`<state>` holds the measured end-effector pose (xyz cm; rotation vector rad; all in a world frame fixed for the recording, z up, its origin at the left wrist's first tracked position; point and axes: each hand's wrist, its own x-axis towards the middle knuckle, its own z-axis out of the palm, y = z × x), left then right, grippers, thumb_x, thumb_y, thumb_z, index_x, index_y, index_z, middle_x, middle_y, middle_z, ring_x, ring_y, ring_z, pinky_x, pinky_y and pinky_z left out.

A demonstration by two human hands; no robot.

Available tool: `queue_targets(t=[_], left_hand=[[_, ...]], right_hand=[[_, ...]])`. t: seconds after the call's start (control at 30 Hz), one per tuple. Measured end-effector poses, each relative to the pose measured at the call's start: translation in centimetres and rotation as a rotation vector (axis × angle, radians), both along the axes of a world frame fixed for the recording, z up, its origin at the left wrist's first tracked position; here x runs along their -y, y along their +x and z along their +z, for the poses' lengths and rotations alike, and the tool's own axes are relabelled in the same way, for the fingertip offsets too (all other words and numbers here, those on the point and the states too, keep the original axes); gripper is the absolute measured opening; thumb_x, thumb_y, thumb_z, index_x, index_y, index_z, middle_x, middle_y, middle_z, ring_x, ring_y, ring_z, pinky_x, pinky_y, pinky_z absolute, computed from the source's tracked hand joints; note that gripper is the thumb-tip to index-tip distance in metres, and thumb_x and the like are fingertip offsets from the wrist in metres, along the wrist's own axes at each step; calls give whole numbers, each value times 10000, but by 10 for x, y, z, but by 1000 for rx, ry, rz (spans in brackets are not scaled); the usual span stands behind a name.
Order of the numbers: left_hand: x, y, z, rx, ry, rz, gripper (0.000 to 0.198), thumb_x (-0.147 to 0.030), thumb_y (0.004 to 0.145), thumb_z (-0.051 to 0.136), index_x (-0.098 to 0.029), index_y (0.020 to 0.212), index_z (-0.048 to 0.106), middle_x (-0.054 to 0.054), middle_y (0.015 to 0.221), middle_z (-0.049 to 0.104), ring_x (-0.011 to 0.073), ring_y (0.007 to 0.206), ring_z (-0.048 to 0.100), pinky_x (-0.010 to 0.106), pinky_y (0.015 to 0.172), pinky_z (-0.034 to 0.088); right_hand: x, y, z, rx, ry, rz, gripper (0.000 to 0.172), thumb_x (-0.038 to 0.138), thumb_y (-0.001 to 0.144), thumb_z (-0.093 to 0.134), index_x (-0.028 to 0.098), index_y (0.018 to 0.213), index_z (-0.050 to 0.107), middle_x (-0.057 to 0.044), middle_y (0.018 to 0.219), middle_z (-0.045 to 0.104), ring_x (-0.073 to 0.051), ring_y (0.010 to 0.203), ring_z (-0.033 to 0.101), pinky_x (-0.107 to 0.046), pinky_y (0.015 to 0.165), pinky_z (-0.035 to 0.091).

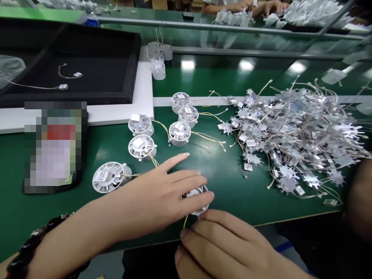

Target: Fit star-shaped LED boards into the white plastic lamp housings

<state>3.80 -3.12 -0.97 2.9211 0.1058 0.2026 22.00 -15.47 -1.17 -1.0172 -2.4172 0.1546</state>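
My left hand (162,193) lies over a small white round housing (198,192) near the front edge of the green table (232,190). Its fingers curl onto the part, with the index finger stretched out. My right hand (223,244) is just below, fingers bent together, its fingertips at the housing's lower edge and its yellow wire (185,221). Several more white round housings (139,146) with wires sit on the table behind my left hand. A big heap of silver star-shaped plates with wires (293,135) lies to the right.
A black tray (87,66) holding two wired pieces sits on a white board at the back left. A blurred dark device (55,147) lies at the left. More white housings (158,58) are stacked at the back. Another person's hands (261,7) work at the far bench.
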Motion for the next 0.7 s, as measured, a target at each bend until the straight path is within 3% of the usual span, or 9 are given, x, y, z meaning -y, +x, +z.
queue_targets(t=[0.07, 0.17, 0.27, 0.33, 0.43, 0.5, 0.6, 0.7], left_hand=[[2, 5, -1, 26, 66, 52, 370, -67, 996, 383, -166, 1295, 576, 88, 1111, 677, 219, 1080, 657, 582, 1206, 317], [4, 11, -1, 40, 186, 145, 269, -268, 982, 559, -153, 1218, 615, 59, 936, 656, 224, 890, 653, 594, 1195, 334], [5, 11, 3, -13, 266, 206, 368, -416, 911, 675, -125, 1135, 648, 53, 880, 650, 235, 816, 627, 596, 1217, 295], [5, 9, 7, -44, 284, 206, 412, -427, 919, 656, -104, 1174, 642, 75, 928, 670, 262, 864, 639, 613, 1228, 251], [4, 2, 7, -26, 214, 91, 417, -321, 982, 520, -121, 1345, 561, 119, 1249, 659, 313, 1188, 598, 583, 1241, 197], [4, -2, 3, 18, 168, -16, 426, -208, 989, 428, -132, 1397, 526, 100, 1423, 587, 286, 1335, 516, 495, 1215, 260], [7, -6, -5, 78, 174, -15, 425, -114, 973, 387, -127, 1356, 571, 82, 1383, 633, 266, 1247, 582, 437, 1049, 414], [13, -6, -9, 102, 195, 98, 330, -218, 1036, 420, -143, 1291, 616, 78, 1189, 720, 285, 1042, 652, 464, 904, 461]], right_hand=[[6, -2, -12, -9, 75, -35, 292, 40, 994, 504, 202, 978, 747, 2, 965, 775, -146, 903, 692, -280, 980, 526], [9, 1, -24, -26, 154, -38, 332, 41, 1017, 436, 169, 985, 740, -9, 949, 783, -162, 920, 690, -313, 970, 521], [7, 5, -29, -13, 161, -57, 326, 65, 1026, 420, 138, 990, 736, -34, 962, 789, -178, 921, 697, -328, 952, 526], [7, 7, -30, -4, 155, -67, 303, 69, 1016, 442, 128, 968, 734, -47, 948, 789, -187, 898, 705, -336, 917, 536], [4, 13, -27, -38, 143, -7, 276, 83, 1017, 460, 131, 942, 722, -30, 892, 783, -173, 870, 707, -327, 910, 532], [-2, 25, -20, -97, 96, -12, 267, 184, 1054, 459, 150, 954, 704, -11, 879, 779, -153, 884, 705, -311, 933, 523], [-14, 56, -5, -88, 83, -236, 191, 281, 1037, 520, 168, 997, 669, -31, 886, 766, -173, 863, 698, -334, 841, 527], [-25, 88, 5, 165, 183, -614, 52, 194, 964, 619, 164, 974, 661, -77, 873, 740, -239, 805, 675, -377, 725, 487]])
